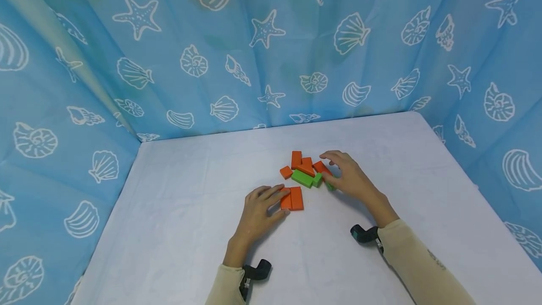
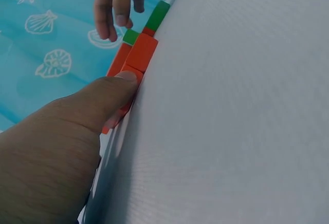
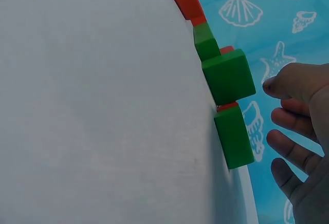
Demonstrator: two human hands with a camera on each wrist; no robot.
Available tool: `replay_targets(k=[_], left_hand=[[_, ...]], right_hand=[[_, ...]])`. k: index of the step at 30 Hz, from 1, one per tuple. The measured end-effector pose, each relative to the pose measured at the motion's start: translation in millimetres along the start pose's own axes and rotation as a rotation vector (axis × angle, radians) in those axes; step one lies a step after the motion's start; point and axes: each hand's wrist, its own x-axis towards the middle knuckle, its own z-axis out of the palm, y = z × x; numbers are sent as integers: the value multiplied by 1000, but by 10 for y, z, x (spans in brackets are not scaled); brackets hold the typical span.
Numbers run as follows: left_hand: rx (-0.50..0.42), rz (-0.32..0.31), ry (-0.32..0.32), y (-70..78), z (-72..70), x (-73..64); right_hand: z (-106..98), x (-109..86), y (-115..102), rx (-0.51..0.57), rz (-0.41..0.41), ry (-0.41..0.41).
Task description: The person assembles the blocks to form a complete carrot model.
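Note:
Two flat orange blocks (image 1: 297, 198) lie side by side on the white table, long sides together. My left hand (image 1: 259, 211) holds the left one, thumb at its near end and fingertips at its far end; the left wrist view shows the thumb (image 2: 115, 88) pressed against orange. My right hand (image 1: 349, 178) hovers with spread, bent fingers beside the right end of a loose cluster, nothing in its grasp. Closest to it are an orange block (image 1: 321, 167) and a green block (image 3: 234, 136), partly hidden by the hand in the head view.
The cluster behind the pair holds a long green block (image 1: 302, 178), a small green block (image 1: 317, 180), an upper orange block (image 1: 296, 159) and a small orange block (image 1: 286, 172). A blue curtain (image 1: 237, 93) with white shells surrounds the white table (image 1: 182, 229).

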Motion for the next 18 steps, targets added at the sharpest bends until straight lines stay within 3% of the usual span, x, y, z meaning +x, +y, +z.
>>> replay_targets(k=[8, 18], left_hand=[[-3, -26, -29, 21, 3, -21], [-3, -29, -25, 36, -20, -3]], right_hand=[[-36, 104, 85, -26, 1, -59], [-63, 135, 240, -8, -79, -178]])
